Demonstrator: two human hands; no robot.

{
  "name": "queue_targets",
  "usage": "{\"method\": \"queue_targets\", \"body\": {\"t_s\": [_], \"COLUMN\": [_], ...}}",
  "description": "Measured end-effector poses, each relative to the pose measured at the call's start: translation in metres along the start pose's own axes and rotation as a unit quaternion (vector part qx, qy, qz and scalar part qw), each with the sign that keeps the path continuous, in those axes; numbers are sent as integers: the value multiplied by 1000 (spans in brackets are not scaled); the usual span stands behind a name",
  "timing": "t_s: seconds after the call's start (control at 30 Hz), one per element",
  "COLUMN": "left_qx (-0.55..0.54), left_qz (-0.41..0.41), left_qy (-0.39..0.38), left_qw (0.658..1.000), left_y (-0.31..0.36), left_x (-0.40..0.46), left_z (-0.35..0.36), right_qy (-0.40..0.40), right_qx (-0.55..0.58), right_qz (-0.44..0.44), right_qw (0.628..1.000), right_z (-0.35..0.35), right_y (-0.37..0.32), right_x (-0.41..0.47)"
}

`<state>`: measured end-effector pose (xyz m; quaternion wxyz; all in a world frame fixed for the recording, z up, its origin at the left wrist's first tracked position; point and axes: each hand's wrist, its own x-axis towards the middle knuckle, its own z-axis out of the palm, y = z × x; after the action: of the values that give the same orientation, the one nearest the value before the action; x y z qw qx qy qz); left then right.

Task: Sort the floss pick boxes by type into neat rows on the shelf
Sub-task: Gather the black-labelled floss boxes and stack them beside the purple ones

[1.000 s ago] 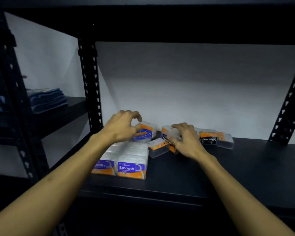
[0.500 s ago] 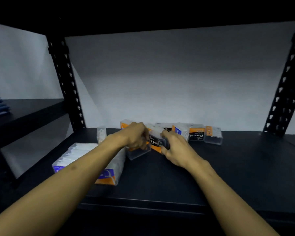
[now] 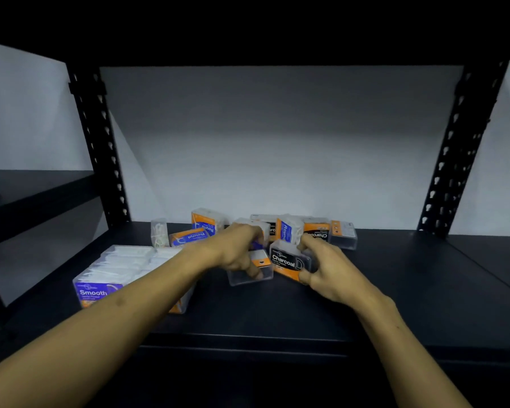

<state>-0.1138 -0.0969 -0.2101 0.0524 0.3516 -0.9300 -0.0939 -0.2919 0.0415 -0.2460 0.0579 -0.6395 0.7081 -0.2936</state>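
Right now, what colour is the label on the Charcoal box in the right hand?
Black with white lettering, orange edge, on the Charcoal box; head view.

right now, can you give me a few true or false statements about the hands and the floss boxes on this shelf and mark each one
1. The right hand grips a Charcoal box. True.
2. The Smooth boxes sit at the right end of the shelf. False: they are grouped at the front left.
3. The left hand rests on a clear box with an orange tab. True.
4. Every box is already lined up in rows. False: the Round boxes and others behind the hands lie jumbled at angles.
5. The shelf surface is white. False: it is black.
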Motion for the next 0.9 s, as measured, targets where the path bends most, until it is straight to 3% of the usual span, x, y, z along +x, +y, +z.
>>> {"method": "queue_targets", "body": {"t_s": [0.23,0.47,0.6,0.77,0.9], "left_qx": [7,-61,-69,-42,-80], "left_qz": [4,33,70,139,152], "left_qy": [41,-2,35,154,202], "left_qw": [999,998,995,977,964], "left_y": [1,13,21,13,12], "left_x": [-33,-63,-67,-78,-91], "left_z": [24,30,43,55,65], "right_qy": [89,108,117,111,115], "right_qx": [49,105,140,159,163], "right_qz": [-13,-7,-10,-28,-33], "right_qw": [995,989,983,981,979], "right_z": [4,5,5,4,5], "right_y": [7,5,7,16,17], "right_x": [-37,-41,-42,-43,-42]}}
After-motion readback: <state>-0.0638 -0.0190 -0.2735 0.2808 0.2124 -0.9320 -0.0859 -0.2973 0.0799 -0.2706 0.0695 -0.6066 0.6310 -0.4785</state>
